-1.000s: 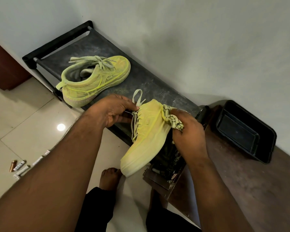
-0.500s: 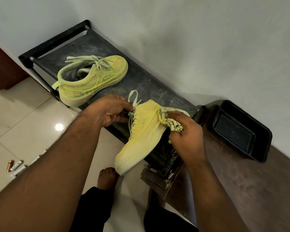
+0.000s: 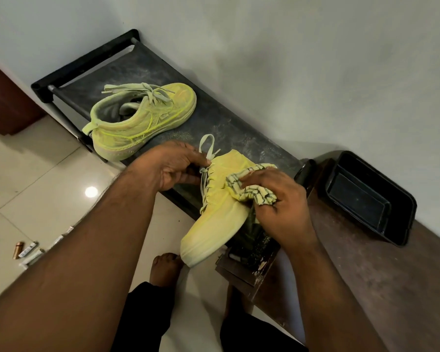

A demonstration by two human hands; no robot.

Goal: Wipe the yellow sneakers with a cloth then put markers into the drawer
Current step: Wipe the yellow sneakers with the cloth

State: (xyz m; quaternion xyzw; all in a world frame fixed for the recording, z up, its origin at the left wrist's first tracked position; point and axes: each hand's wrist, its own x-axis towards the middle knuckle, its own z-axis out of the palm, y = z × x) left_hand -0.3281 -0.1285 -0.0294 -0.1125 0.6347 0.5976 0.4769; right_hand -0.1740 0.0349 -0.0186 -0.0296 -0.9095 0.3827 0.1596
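Observation:
My left hand [image 3: 173, 166] grips a yellow sneaker [image 3: 214, 219] at its laced opening and holds it in the air, toe pointing down toward me. My right hand [image 3: 280, 201] holds a bunched yellow checked cloth [image 3: 249, 189] and presses it against the sneaker's side near the collar. A second, dusty yellow sneaker [image 3: 137, 120] lies on the black shoe rack [image 3: 214, 118] at the back left, laces loose. Several markers [image 3: 29, 252] lie on the floor tiles at the far left, partly hidden behind my left forearm.
A dark wooden bench [image 3: 366, 275] runs along the wall on the right, with a black plastic tray [image 3: 371, 199] on it. Below the held sneaker an open drawer [image 3: 249, 257] holds dark clutter. My bare foot [image 3: 165, 268] stands on the tiled floor.
My right hand with the cloth has slid down the sneaker's side from the collar toward the middle. The sneaker has tilted slightly; my left hand keeps its hold.

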